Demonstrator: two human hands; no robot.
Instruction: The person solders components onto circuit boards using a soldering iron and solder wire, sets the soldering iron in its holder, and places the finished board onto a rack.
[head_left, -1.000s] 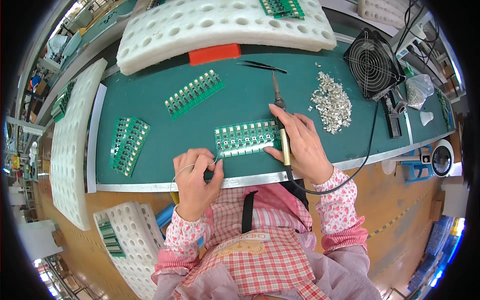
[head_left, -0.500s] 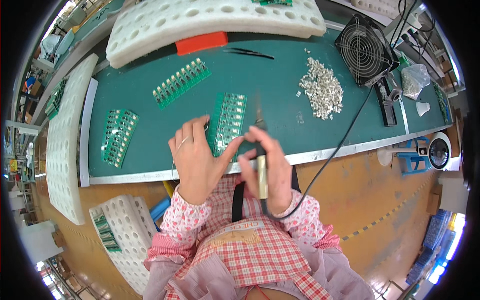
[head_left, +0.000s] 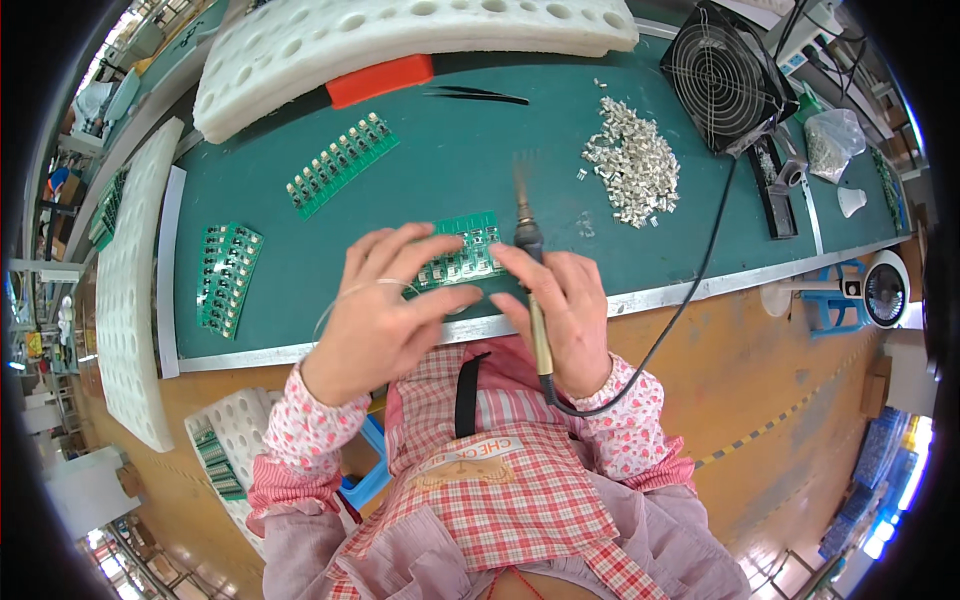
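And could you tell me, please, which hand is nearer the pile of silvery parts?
Right: the right hand is below and left of the pile; the left hand is farther left.

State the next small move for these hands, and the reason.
Probably steady the green circuit board panel with the left hand before bringing the soldering iron over: the left fingers already spread across its left part, while the iron, held in the right hand, points away past its right end, tip clear of the panel.
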